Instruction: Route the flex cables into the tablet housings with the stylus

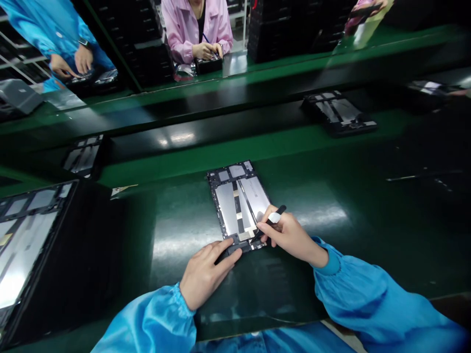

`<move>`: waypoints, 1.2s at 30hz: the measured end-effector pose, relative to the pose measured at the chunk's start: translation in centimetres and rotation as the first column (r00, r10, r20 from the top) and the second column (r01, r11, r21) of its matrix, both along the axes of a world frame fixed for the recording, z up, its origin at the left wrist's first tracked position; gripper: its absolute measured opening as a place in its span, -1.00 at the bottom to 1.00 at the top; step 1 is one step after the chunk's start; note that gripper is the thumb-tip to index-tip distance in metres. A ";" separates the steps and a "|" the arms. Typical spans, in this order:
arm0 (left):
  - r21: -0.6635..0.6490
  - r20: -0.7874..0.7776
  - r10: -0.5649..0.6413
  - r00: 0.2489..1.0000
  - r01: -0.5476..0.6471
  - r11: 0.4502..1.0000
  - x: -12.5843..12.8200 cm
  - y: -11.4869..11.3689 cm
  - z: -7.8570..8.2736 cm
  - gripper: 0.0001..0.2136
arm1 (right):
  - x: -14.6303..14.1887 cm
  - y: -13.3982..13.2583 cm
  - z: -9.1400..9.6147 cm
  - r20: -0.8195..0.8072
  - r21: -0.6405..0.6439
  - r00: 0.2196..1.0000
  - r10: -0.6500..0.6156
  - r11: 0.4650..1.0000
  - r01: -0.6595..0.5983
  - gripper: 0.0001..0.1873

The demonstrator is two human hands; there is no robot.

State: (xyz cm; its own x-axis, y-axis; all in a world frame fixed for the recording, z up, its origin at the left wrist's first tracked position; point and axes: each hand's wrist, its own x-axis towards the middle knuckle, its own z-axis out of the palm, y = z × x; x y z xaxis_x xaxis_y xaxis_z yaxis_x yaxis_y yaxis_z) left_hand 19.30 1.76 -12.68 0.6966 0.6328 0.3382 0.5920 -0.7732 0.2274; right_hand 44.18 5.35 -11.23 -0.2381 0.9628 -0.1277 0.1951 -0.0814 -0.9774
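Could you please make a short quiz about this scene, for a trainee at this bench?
1. What does the right hand hold?
2. True or false: the left hand rests on the lower edge of the open tablet housing.
3. What colour is the coat of the co-worker across the line: pink, blue or green?

Key:
1. A black pen-like tool with a white band.
2. True.
3. Pink.
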 end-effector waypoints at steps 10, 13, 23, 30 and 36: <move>0.154 -0.120 -0.051 0.992 0.070 0.986 2.9 1.9 1.3 -0.72 | -0.4 0.0 -1.1 -0.182 0.096 0.921 -0.344 0.926 0.365 -0.57; 0.215 -0.157 0.071 0.985 -0.036 0.976 4.4 6.6 0.5 -0.75 | -0.2 0.5 -2.0 -0.238 0.196 0.837 -0.493 0.820 0.538 -0.59; 0.224 -0.035 0.442 0.897 -0.424 0.878 5.9 22.4 2.8 -0.65 | -0.1 2.5 -3.5 -0.157 0.264 0.870 -0.467 0.829 0.493 -0.46; 0.276 0.103 0.199 0.975 -0.220 0.936 1.2 2.6 6.7 -0.72 | 0.4 1.3 -3.9 -0.064 0.183 0.904 -0.422 0.886 0.426 -0.43; 0.328 0.120 0.816 0.565 -0.799 0.505 -16.1 -2.1 15.3 -0.71 | 0.3 1.5 -3.2 0.088 0.020 0.910 -0.404 0.914 0.404 -0.38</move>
